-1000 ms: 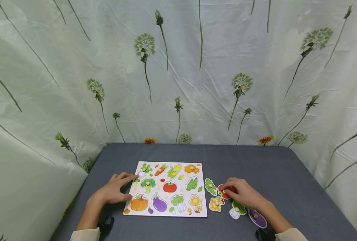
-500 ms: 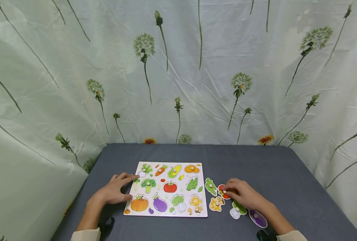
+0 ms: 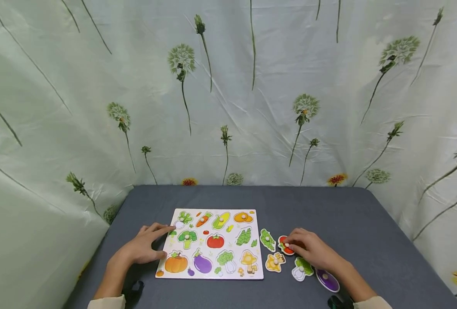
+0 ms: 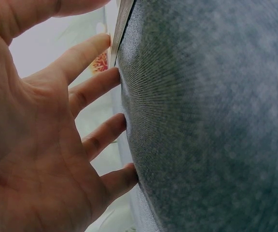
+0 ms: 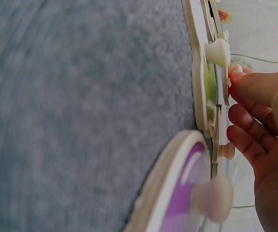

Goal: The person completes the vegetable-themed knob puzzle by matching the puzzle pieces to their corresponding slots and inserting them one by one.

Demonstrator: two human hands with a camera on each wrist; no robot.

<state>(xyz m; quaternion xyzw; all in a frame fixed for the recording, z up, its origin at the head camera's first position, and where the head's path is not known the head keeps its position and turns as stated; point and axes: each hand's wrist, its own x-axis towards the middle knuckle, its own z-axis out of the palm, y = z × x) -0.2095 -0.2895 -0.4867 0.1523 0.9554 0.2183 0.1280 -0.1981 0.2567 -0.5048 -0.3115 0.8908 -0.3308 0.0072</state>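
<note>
The left hand (image 3: pixel 144 245) lies at the left edge of the white vegetable puzzle board (image 3: pixel 232 274), fingers spread, index fingertip and thumb on its edge. In the left wrist view that hand's fingers (image 4: pixel 98 87) are apart, fingertips against the grey cloth and board edge. To the right of the board, the right hand (image 3: pixel 311 246) pinches the small knob of a red tomato puzzle piece (image 3: pixel 281 244), partly hidden by the fingers. The right wrist view has thumb and index finger together at a pale knob (image 5: pixel 239 68).
Around the right hand lie a green leafy-looking piece (image 3: pixel 268 240), a yellow mushroom piece (image 3: pixel 272 263), a bok choy piece (image 3: pixel 299 272) and an eggplant piece (image 3: pixel 328 281). Knobbed pieces such as the carrot (image 3: pixel 203 220) sit in the board. A flowered curtain (image 3: pixel 228 86) hangs behind the table (image 3: pixel 197 294).
The whole head view has shifted slightly. The tomato piece has slid a little right, away from the green and mushroom pieces, with the right hand. The left hand stays at the board.
</note>
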